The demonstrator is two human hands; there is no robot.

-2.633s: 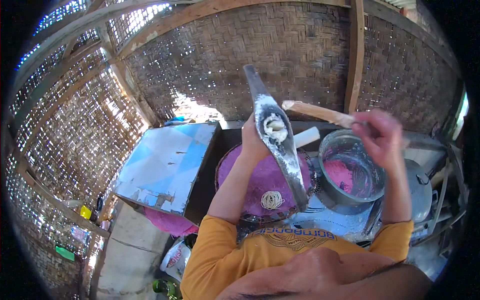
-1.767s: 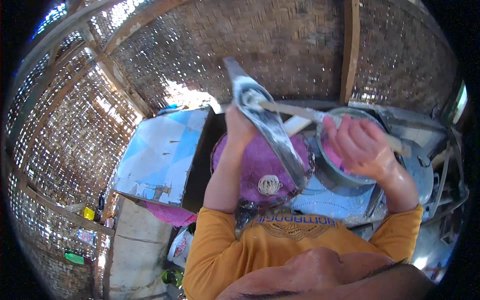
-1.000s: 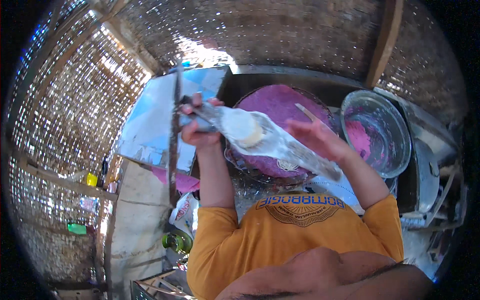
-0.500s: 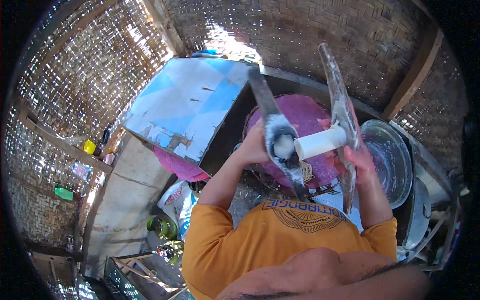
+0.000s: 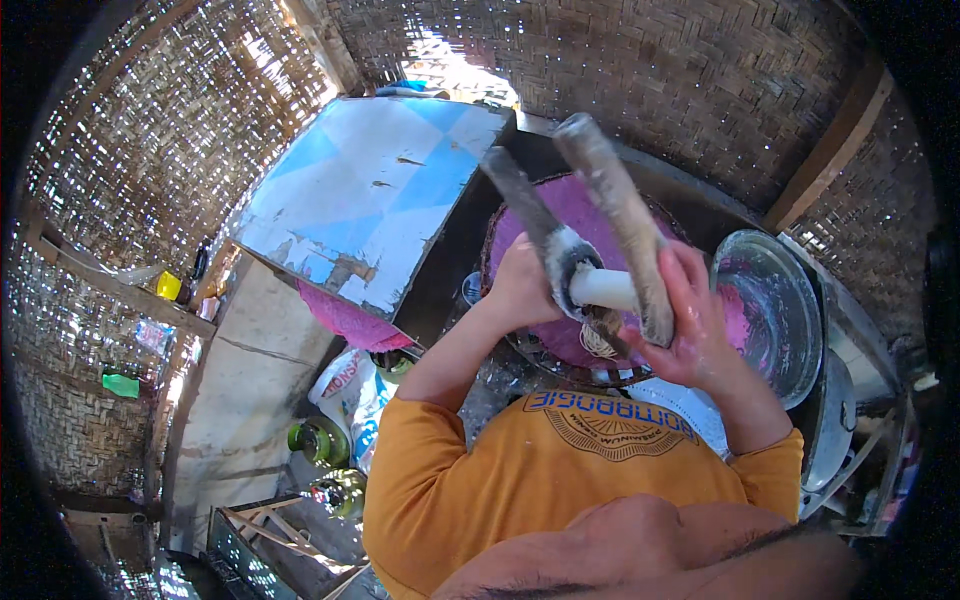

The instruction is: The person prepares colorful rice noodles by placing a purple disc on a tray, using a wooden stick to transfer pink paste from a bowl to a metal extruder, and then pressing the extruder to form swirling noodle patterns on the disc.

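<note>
My left hand (image 5: pixel 515 285) is closed on a dark, white-smeared bar (image 5: pixel 528 205) with a hollow cup at its middle. My right hand (image 5: pixel 690 330) grips a weathered wooden bar (image 5: pixel 610 180), from which a white cylinder (image 5: pixel 605 287) reaches into that cup; how deep it sits is hidden. Both bars are tilted, held above a round tray with a purple covering (image 5: pixel 555 350). A bundle of pale string (image 5: pixel 600 342) lies on it, partly hidden. To the right is a metal pot (image 5: pixel 800 330) with pink material (image 5: pixel 733 315) inside.
A blue-and-white topped box (image 5: pixel 355 190) stands at left, pink cloth (image 5: pixel 350 325) beneath. A white sack (image 5: pixel 340 390) and green containers (image 5: pixel 320 440) lie lower left. A metal lid (image 5: pixel 835 410) is at far right. Woven walls with timber posts (image 5: pixel 830 150) enclose the space.
The pale stick has left my right hand, which took up the bar with the white cylinder. That cylinder, apart from the cup half a second ago, now meets it; both bars are closer together.
</note>
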